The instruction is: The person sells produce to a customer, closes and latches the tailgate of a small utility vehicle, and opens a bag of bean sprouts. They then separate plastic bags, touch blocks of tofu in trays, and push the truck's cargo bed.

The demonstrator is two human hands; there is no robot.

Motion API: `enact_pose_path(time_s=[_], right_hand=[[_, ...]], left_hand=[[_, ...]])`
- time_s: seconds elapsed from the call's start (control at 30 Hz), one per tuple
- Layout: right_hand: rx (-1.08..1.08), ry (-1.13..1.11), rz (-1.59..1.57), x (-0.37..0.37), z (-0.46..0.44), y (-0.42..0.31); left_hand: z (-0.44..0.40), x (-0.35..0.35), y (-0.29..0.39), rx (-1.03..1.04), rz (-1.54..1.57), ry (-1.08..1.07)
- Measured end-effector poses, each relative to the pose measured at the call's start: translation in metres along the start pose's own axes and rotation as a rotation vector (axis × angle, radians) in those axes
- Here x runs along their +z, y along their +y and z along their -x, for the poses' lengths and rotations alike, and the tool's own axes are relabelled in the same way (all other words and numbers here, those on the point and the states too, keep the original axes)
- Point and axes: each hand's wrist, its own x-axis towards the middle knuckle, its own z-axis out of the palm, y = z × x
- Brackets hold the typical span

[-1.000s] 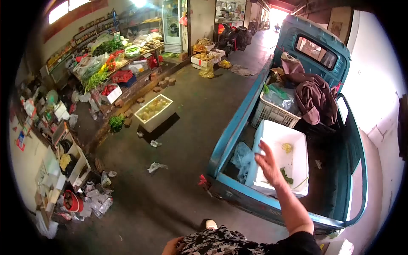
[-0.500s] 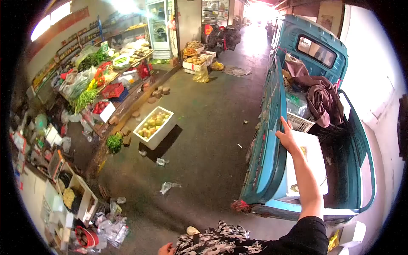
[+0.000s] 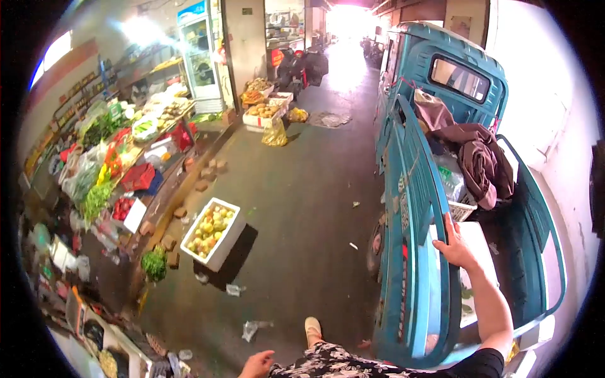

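My right hand [image 3: 457, 247] grips the top edge of the blue truck bed's side panel [image 3: 413, 252], its index finger stretched forward along the rail and the thumb on the outer side. Inside the bed, below this hand, is a white foam box [image 3: 479, 242], partly covered by my forearm. A brown cloth [image 3: 485, 160] lies bunched over a pale crate [image 3: 463, 208] with clear plastic in it. At the bottom edge hangs my left hand [image 3: 257, 365], partly cut off, fingers loosely apart and nothing visible in them.
A white foam box of yellow-green fruit [image 3: 211, 230] stands on the floor to the left, leafy greens [image 3: 154, 264] near it. Plastic scraps [image 3: 255, 329] lie on the ground. Vegetable stalls [image 3: 120, 164] line the left side. Ahead are boxes of produce [image 3: 265, 112] and a parked motorbike [image 3: 296, 66].
The view has shifted forward along the truck. My right hand stays on the side rail, now lower and further right in view. A shoe now shows stepping ahead, and more of my left hand appears.
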Motion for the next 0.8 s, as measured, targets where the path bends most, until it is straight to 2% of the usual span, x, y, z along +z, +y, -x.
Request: enact_pose_path(time_s=[0.07, 0.13, 0.2, 0.27, 0.33, 0.37, 0.43, 0.53, 0.57, 0.63, 0.67, 0.73, 0.8], right_hand=[[0.048, 0.048, 0.039, 0.001, -0.047, 0.000], [0.074, 0.072, 0.064, -0.003, -0.097, -0.001], [0.151, 0.057, 0.099, -0.014, -0.145, -0.009], [0.162, 0.081, 0.137, -0.022, -0.192, -0.010], [0.224, 0.068, 0.131, -0.029, -0.237, -0.011], [0.223, 0.113, 0.184, -0.026, -0.259, -0.006], [0.284, 0.124, 0.214, -0.033, -0.291, -0.018], [0.345, 0.183, 0.265, -0.031, -0.340, -0.027], [0.389, 0.215, 0.258, -0.033, -0.354, -0.030], [0.473, 0.264, 0.237, -0.038, -0.375, -0.049], [0.481, 0.270, 0.230, -0.034, -0.382, -0.049], [0.424, 0.320, 0.163, -0.030, -0.384, -0.025], [0.329, 0.334, -0.028, -0.025, -0.392, 0.009]], left_hand=[[-0.055, 0.002, -0.003, 0.069, 0.005, -0.087], [-0.098, -0.017, 0.039, 0.117, -0.104, -0.130], [-0.133, -0.036, 0.071, -0.004, 0.093, -0.138], [-0.176, -0.033, 0.018, -0.014, 0.121, -0.152], [-0.199, -0.075, 0.086, -0.276, 0.122, -0.172], [-0.217, -0.083, 0.081, -0.271, 0.117, -0.173], [-0.252, -0.103, 0.059, -0.153, -0.148, -0.169], [-0.316, -0.126, 0.051, -0.085, -0.070, -0.195], [-0.344, -0.134, 0.052, -0.062, -0.156, -0.216], [-0.402, -0.148, 0.061, -0.102, -0.115, -0.244], [-0.433, -0.155, 0.062, -0.139, -0.103, -0.275], [-0.497, -0.168, 0.054, 0.045, -0.331, -0.414], [-0.555, -0.194, 0.104, -0.009, -0.203, -0.502]])
